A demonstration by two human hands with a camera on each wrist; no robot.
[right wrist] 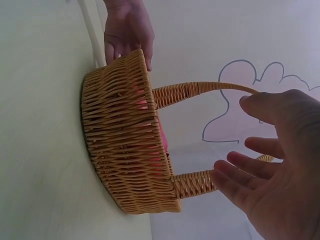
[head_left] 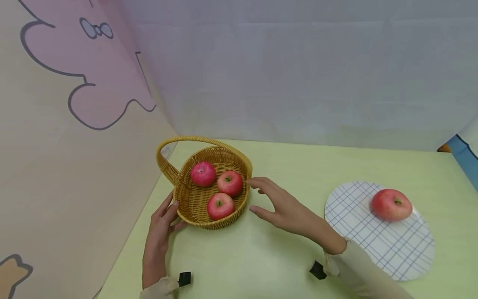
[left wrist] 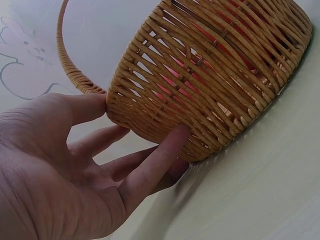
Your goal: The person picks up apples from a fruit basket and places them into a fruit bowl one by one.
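A woven wicker basket (head_left: 195,199) with a tall arched handle holds three red apples (head_left: 220,206). My left hand (head_left: 160,230) rests against the basket's left side, its fingers spread along the outer wall. In the left wrist view, fingertips of the left hand (left wrist: 75,165) touch the weave near the rim and lower down. By the basket's right rim, my right hand (head_left: 287,209) has its fingers extended and thumb apart, with nothing held. The right wrist view shows the right hand (right wrist: 280,165) in front of the handle (right wrist: 195,90); any contact is unclear.
To the right, a white oval mat with blue checks (head_left: 347,207) lies on the pale green tabletop (head_left: 284,166), bearing another red apple (head_left: 391,205). A wall with cartoon drawings (head_left: 93,166) borders the left, and a pale curtain-like backdrop (head_left: 298,83) stands behind.
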